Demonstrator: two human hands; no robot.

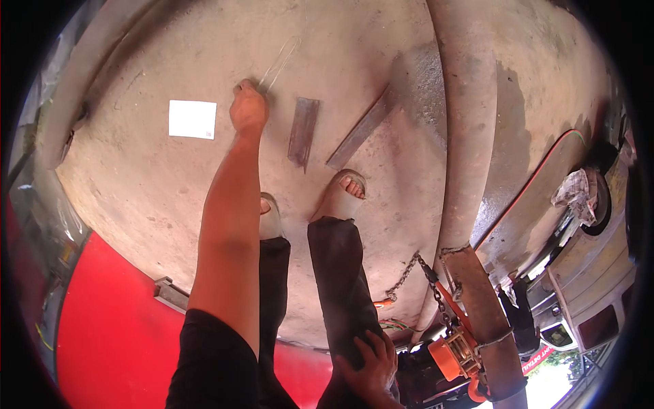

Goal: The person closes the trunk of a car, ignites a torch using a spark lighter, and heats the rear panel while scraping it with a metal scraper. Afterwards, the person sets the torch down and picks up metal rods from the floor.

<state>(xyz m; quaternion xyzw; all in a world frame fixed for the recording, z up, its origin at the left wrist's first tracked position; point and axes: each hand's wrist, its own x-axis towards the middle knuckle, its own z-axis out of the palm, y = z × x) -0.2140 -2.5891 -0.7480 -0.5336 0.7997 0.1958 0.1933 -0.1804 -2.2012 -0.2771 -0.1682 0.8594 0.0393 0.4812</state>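
Observation:
My left hand [249, 108] reaches far forward and down to the concrete floor, its fingers closed. A thin, pale, narrow loop [281, 63] runs away from its fingertips along the floor. Whether this is a drawn line or a wire, I cannot tell, and what the fingers hold is hidden. Left of that hand lies a white sheet [193, 118]. To its right are a short dark metal piece [303, 133] and a longer dark metal strip [362, 129], set at a slant. My right hand [371, 365] rests on my right leg with its fingers spread, holding nothing.
An orange chain hoist [453, 354] hangs by a brown steel beam [487, 320] at the lower right. Its chain [409, 269] trails leftward to an orange hook. A red panel [116, 327] fills the lower left, beside a small metal channel [170, 294]. My sandalled feet stand close behind the metal pieces.

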